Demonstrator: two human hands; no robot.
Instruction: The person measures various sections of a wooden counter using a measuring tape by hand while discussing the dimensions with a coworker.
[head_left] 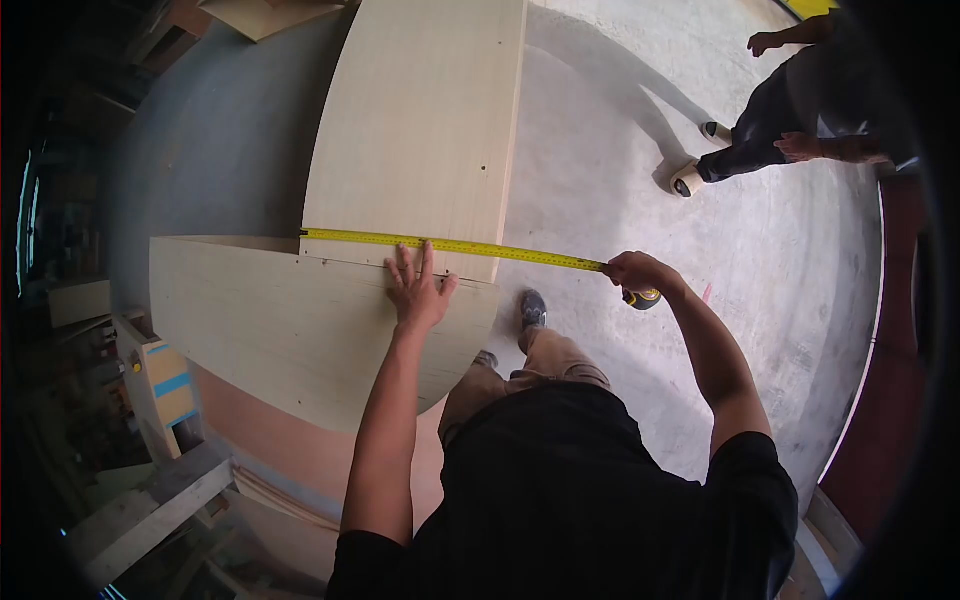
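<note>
A yellow tape measure blade [470, 248] stretches across a pale plywood panel [420, 120], its end at the panel's left edge. My left hand [418, 295] lies with fingers spread where this panel meets a second plywood panel [320, 310], fingertips on the blade. On the right, past the panel's edge, my right hand [640, 272] is closed around the blade near the black and yellow tape case [641, 299], which hangs just below the fingers. Small dark screw holes dot both panels.
A person [800, 100] in dark clothes walks on the concrete floor [590, 130] at the upper right. A wooden frame with blue tape [172, 385] stands at the left, above a grey beam [165, 515]. My feet are beside the panels.
</note>
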